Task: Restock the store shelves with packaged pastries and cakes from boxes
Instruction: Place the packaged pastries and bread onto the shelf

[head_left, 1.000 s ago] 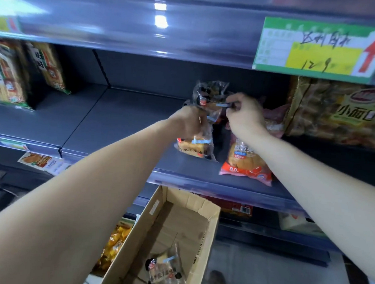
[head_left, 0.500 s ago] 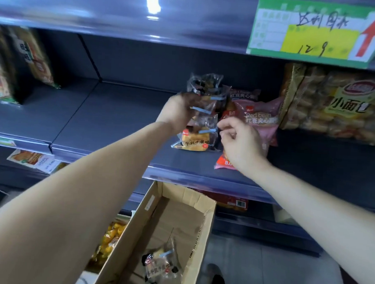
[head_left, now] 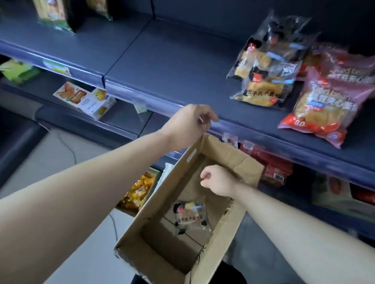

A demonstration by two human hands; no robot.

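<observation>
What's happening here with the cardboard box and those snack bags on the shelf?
A person is restocking a store shelf with packaged pastries. Their left hand holds the rim of an open cardboard box, while the right hand, fingers curled and holding nothing, hangs over the inside of the box. One clear pastry packet lies at the bottom of the box. On the shelf, a stack of similar clear packets sits beside pink bread bags.

Brown box, navy shelf, perhaps pink bags
</observation>
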